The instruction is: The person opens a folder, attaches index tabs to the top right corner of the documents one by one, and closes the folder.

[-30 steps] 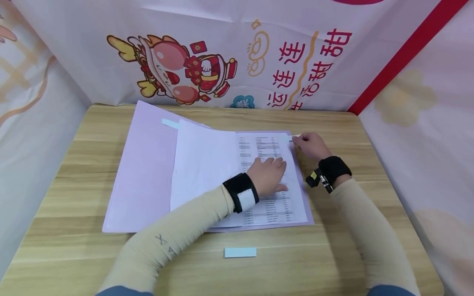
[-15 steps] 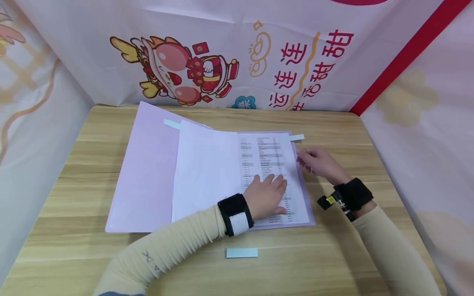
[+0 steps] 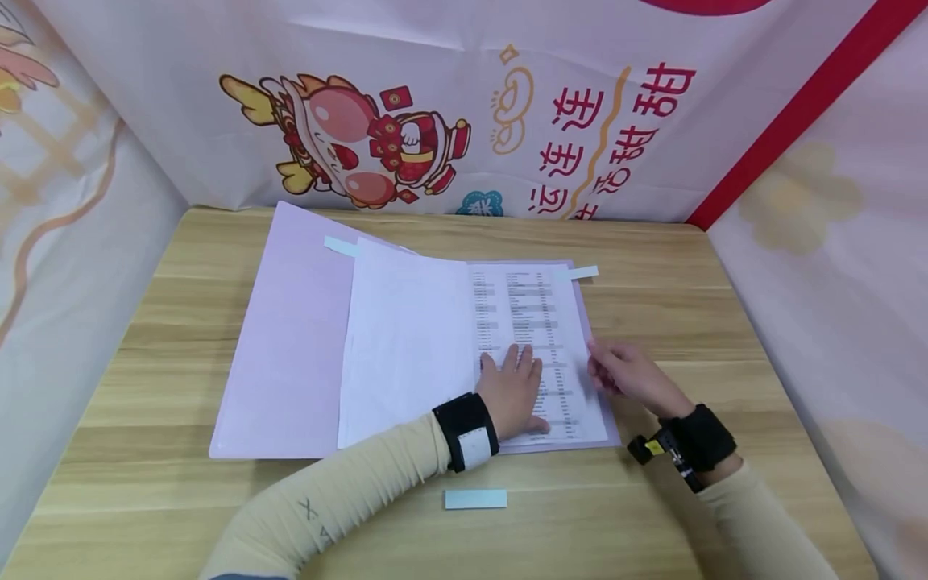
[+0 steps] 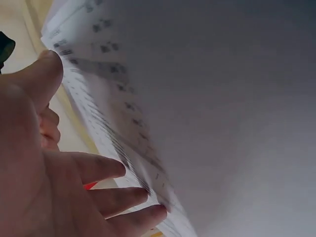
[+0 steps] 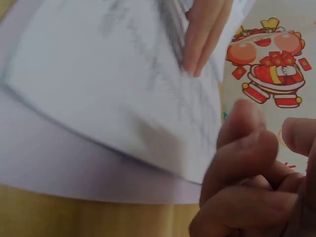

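A pale purple folder point(image 3: 290, 346) lies spread on the table with white sheets inside. Its left-hand sheet point(image 3: 406, 338) is blank, while the right-hand sheet point(image 3: 560, 362) carries a printed list in columns. My left hand point(image 3: 510, 393) rests on the printed sheet with its fingers spread; the left wrist view shows its straight fingers point(image 4: 101, 168) at the paper. At the folder's right edge is my right hand point(image 3: 631, 374), its fingers loosely bent. In the right wrist view the thumb stands apart from the curled fingers point(image 5: 247, 163), with nothing between them. A light blue sticky tab point(image 3: 586, 272) sticks out at the upper right.
Another light blue tab point(image 3: 339, 246) shows at the blank sheet's upper left. A small light blue pad of strips point(image 3: 474, 499) lies on the wooden table point(image 3: 689, 322) in front of the folder. A printed cloth point(image 3: 435, 48) hangs behind the table.
My right hand has let go of the upper-right tab and moved down along the folder's right edge. My left hand has slid lower on the printed sheet.
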Motion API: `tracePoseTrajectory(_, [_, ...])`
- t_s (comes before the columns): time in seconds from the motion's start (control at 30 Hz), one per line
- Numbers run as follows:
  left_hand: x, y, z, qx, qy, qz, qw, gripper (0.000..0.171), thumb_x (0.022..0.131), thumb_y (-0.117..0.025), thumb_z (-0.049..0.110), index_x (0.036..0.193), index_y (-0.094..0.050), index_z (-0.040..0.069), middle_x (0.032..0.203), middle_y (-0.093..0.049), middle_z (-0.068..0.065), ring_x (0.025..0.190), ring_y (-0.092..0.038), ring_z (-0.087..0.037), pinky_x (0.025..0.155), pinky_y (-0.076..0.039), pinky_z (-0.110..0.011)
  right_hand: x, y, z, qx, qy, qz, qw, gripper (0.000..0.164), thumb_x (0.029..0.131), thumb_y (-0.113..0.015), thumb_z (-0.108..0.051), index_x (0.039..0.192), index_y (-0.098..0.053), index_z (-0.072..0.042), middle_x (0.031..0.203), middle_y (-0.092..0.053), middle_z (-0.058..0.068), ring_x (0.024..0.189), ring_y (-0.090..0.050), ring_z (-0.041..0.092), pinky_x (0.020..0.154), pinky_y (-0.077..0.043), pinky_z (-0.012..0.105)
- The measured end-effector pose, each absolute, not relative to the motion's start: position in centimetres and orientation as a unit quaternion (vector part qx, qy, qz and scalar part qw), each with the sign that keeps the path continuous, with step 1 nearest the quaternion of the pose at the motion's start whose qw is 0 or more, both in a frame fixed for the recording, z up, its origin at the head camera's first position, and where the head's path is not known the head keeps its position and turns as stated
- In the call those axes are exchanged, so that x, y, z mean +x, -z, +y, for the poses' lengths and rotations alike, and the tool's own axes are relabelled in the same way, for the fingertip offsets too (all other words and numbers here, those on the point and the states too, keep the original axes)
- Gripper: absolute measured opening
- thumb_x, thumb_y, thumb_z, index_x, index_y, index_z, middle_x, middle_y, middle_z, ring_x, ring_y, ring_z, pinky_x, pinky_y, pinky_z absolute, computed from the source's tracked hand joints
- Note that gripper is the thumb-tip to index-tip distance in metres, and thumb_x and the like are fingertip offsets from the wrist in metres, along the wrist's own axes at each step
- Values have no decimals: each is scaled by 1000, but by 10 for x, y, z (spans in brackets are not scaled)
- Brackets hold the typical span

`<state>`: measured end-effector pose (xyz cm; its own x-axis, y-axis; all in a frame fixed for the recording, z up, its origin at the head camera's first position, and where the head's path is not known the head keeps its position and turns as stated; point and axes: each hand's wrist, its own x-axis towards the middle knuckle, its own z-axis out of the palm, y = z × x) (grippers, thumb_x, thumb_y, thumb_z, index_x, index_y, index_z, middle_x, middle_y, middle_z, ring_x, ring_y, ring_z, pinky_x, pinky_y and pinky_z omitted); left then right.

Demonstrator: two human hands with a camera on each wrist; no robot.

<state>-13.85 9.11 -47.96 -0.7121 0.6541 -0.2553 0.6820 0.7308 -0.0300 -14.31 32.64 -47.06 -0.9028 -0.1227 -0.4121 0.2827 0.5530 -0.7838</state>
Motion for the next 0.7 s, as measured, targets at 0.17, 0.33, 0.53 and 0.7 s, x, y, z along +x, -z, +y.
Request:
tracePoseTrajectory(0.17, [-136,482,93,343,67,930,117,107,80,-54,85,159,-36,15,164,-31,-13,150,-30,-33,106,-40,-65,-133,481,333,53,452,863,219,60,111,-37,-42,75,-58,1,63,-53,6,52,-43,19,49,-33,26])
tracePoseTrajectory(0.33, [-134,485,98,325,60,935,130,114,77,-56,87,161,-30,14,166,-26,-15,152,-25,-35,107,-36,-70,-128,485,336,81,410,876,240,63,108,-36,-54,78,-59,-3,68,-56,5,58,-49,20,54,-38,28])
tracePoseTrajectory(0.53, [-132,489,101,316,68,936,135,117,75,-58,87,162,-28,16,167,-22,-15,153,-22,-35,107,-35,-71,-128,491,334,88,352,901,236,65,105,-38,-61,78,-61,-6,69,-59,5,62,-54,22,57,-40,30])
tracePoseTrajectory(0.7, [-133,489,100,316,70,936,137,115,76,-58,86,162,-27,16,167,-22,-15,153,-22,-35,107,-36,-69,-129,494,335,88,336,907,240,66,104,-38,-63,80,-63,-7,70,-60,5,62,-55,22,57,-41,30])
